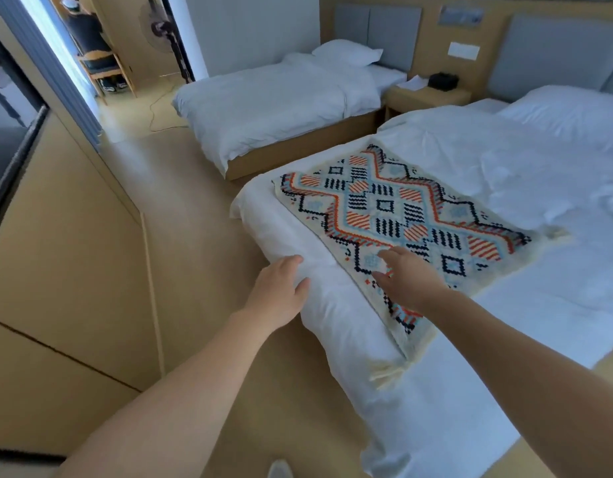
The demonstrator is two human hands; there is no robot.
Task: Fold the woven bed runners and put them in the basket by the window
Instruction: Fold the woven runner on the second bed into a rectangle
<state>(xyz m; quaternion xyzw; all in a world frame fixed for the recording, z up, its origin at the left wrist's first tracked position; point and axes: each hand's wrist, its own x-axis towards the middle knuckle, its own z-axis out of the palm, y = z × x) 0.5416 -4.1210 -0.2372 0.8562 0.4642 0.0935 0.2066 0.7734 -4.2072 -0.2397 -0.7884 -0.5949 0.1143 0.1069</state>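
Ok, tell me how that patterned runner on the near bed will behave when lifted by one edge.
The runner will probably drape and sag, since its near edge follows the curve of the duvet. Its chunky weave suggests some heft, so it may pull down when raised. The fringe will likely dangle.
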